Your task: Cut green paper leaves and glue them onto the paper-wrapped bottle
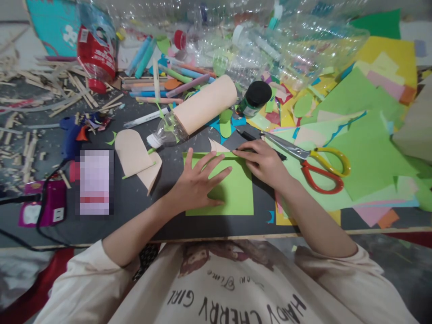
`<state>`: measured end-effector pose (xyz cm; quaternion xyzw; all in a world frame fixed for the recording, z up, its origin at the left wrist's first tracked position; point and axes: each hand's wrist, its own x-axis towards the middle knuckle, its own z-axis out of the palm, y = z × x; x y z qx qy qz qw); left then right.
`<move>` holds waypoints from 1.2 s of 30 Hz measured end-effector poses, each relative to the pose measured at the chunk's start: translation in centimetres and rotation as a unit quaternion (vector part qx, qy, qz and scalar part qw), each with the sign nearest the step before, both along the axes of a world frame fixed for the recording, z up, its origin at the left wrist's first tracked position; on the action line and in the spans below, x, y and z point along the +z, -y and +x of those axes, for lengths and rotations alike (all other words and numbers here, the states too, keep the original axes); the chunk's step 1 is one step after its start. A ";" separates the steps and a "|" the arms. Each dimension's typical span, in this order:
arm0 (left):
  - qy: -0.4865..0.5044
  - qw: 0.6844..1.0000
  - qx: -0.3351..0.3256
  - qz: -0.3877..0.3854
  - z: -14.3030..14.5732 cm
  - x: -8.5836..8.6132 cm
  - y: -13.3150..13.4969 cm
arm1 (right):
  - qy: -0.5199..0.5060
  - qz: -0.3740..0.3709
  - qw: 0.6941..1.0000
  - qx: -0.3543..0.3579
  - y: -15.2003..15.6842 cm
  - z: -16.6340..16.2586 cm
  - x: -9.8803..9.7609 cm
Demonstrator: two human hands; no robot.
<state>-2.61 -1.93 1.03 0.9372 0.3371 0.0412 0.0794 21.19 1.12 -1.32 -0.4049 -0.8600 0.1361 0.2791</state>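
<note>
Head view: a light green paper sheet [236,193] lies flat on the dark counter [151,229], directly before the person, with both hands at it. The left hand [194,186] rests over the sheet's left part, palm down, its grip spread with the fingers apart. The right hand [265,164] is at the sheet's upper right corner, its fingertips on or just beside the top edge; whether that grip pinches the paper, I cannot tell.

Just beyond the top edge lies a small pointed beige paper piece [218,146], near the right fingertips. A black pen [245,135] runs partly hidden beneath the right hand. To the right, scissors [304,154] with 1 yellow and 1 red handle loop lie on green paper sheets [364,153].

Farther back, a clear plastic bottle [207,105] wrapped in beige paper lies on its side, white cap toward the lower left, with a black-lidded jar [255,95] near its far end. A white marker [146,118] lies left of the bottle's neck. Left of the sheet are 2 overlapping beige paper cutouts [131,153], then a blue glue gun [69,135] and a purple packet [56,204].
</note>
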 end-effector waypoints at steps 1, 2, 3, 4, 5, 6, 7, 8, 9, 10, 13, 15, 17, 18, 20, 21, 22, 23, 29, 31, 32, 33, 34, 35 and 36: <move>0.001 1.000 0.001 0.003 0.0 0.0 0.0 | -0.001 -0.001 1.000 0.000 0.0 0.0 0.1; 0.003 1.000 0.002 0.008 0.0 0.0 0.0 | -0.003 -0.003 1.000 -0.001 0.1 -0.1 0.2; 0.005 1.000 0.001 0.012 0.0 0.0 0.0 | -0.008 -0.004 1.000 -0.004 0.1 -0.1 0.4; 0.007 1.000 0.000 0.016 0.0 -0.1 0.0 | -0.014 -0.005 1.000 -0.007 0.1 -0.2 0.5; 0.008 1.000 -0.001 0.018 0.0 -0.1 0.0 | -0.020 -0.004 1.000 -0.010 0.2 -0.2 0.6; 0.010 1.000 0.001 0.019 0.0 -0.1 0.0 | -0.025 -0.003 1.000 -0.014 0.2 -0.3 0.7; 0.009 1.000 0.002 0.018 0.1 0.0 0.0 | -0.028 -0.002 0.999 -0.017 0.2 -0.4 0.8; 0.007 1.000 0.003 0.015 0.1 0.0 0.0 | -0.029 -0.001 0.999 -0.019 0.2 -0.4 0.8; 0.005 1.000 0.004 0.011 0.1 0.0 0.0 | -0.028 -0.003 0.999 -0.020 0.2 -0.4 0.9; 0.003 1.000 0.002 0.009 0.2 0.0 0.0 | -0.027 -0.006 0.999 -0.021 0.2 -0.4 0.9; 0.000 1.000 -0.005 0.006 0.2 0.0 0.2 | -0.026 -0.016 0.999 -0.020 0.2 -0.4 0.9; 0.004 1.000 -0.010 0.012 0.2 -0.1 0.3 | -0.026 -0.017 0.999 -0.021 0.2 -0.4 0.8; 0.008 1.000 -0.014 0.020 0.2 -0.2 0.4 | -0.022 -0.019 0.999 -0.018 0.2 -0.4 0.7; 0.008 1.000 -0.016 0.024 0.2 -0.3 0.5 | -0.018 -0.022 0.999 -0.014 0.2 -0.4 0.7; 0.006 0.999 -0.018 0.027 0.2 -0.3 0.7 | -0.007 -0.031 0.999 -0.006 0.3 -0.4 0.6; 0.003 0.999 -0.019 0.028 0.2 -0.3 0.8 | -0.003 -0.036 0.999 -0.004 0.3 -0.4 0.7; -0.001 0.999 -0.020 0.028 0.3 -0.3 0.9 | 0.001 -0.042 0.999 -0.003 0.4 -0.4 0.7; -0.004 0.999 -0.020 0.027 0.3 -0.2 1.0 | 0.003 -0.046 0.999 -0.002 0.4 -0.4 0.8; -0.017 1.000 -0.013 0.014 0.5 -0.4 1.6 | 0.014 -0.057 0.998 0.008 0.5 -0.4 1.0; -0.018 1.000 -0.012 0.011 0.6 -0.5 1.8 | 0.017 -0.055 0.998 0.007 0.5 -0.4 1.0; -0.019 1.000 -0.013 0.010 0.7 -0.5 1.9 | 0.018 -0.055 0.998 0.007 0.5 -0.4 1.0; -0.021 1.000 -0.013 0.008 0.7 -0.6 1.9 | 0.019 -0.055 0.998 0.007 0.5 -0.4 1.0; -0.022 1.000 -0.012 0.008 0.7 -0.6 2.0 | 0.020 -0.054 0.998 0.009 0.5 -0.4 1.1; -0.023 1.000 -0.012 0.008 0.8 -0.5 2.0 | 0.020 -0.053 0.998 0.012 0.5 -0.3 1.1; -0.024 1.000 -0.012 0.009 0.8 -0.5 2.0 | 0.020 -0.052 0.998 0.015 0.4 -0.3 1.1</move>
